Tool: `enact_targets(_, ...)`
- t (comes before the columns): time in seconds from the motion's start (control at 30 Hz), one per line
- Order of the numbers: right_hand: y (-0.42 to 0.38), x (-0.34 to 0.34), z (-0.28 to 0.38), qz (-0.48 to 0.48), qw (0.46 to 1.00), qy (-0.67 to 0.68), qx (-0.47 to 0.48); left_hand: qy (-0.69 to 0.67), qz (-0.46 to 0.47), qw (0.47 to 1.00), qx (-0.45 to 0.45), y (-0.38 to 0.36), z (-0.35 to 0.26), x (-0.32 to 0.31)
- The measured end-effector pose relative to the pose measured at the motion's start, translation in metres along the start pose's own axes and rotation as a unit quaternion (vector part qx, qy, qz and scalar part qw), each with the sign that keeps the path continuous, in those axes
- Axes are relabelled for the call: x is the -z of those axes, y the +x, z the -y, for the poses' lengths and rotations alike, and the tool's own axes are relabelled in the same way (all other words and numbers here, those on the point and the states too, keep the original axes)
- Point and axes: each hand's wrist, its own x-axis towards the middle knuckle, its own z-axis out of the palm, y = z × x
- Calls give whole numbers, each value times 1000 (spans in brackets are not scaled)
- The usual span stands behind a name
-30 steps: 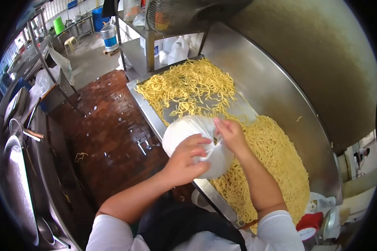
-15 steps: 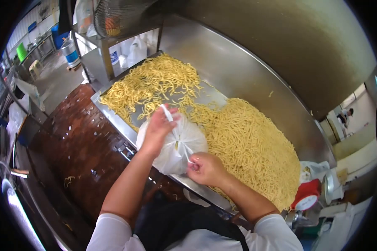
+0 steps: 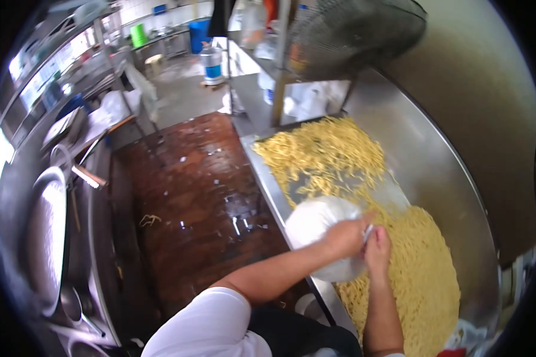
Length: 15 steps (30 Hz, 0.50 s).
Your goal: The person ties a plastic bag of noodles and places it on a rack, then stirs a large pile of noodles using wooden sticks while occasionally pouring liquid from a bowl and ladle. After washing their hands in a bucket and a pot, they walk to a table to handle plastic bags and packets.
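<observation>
Hands were both pinched on the neck of a white plastic bag, left hand and right hand touching, bag sitting at the steel worktop edge. Yellow noodles piled all around it, fan overhead. No readable labels anywhere.

Bare steel strip between far yellow noodle heap and near noodle pile: passable. Grey fan blocks overhead.

Wet red tiled floor, steel shelving, fan
</observation>
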Motion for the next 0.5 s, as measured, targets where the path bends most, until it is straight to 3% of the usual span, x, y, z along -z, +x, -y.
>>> enact_targets(0.03,1,5,14,35,993,-20,-115,31,13,996,-87,-5,8,-1)
enact_targets(0.07,10,14,10,76,985,-28,-153,65,29,982,-173,-9,19,-4)
enact_targets(0.13,17,23,8,127,974,-37,-183,111,-14,971,-212,-13,33,-13)
enact_targets(0.2,9,31,21,178,955,13,-238,111,-19,973,-203,-18,28,-5)
enact_targets(0.3,0,31,30,200,947,49,-245,65,-39,988,-138,-19,25,-10)
enact_targets(0.43,-12,24,24,204,959,0,-198,87,-4,987,-133,-22,24,-6)
enact_targets(0.5,-21,12,21,176,959,25,-222,122,-14,964,-235,-26,26,7)
